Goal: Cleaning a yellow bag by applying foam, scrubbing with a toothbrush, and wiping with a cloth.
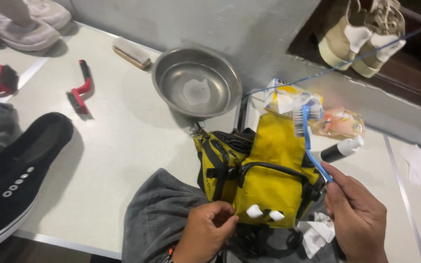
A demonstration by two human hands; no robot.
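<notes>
yellow bag (269, 170), blue brush (307, 127), both hands gripping

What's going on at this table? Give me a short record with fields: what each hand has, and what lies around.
Left hand: pinches the lower edge of a yellow bag with black straps
Right hand: holds a blue brush, bristles up, above the bag
Under the bag: grey cloth
Behind the bag: metal bowl, holding a little water
Left side: black shoe, red brush
Far edge: wooden brush
Right of the bag: black bottle with white cap
Surface: pale table
</notes>
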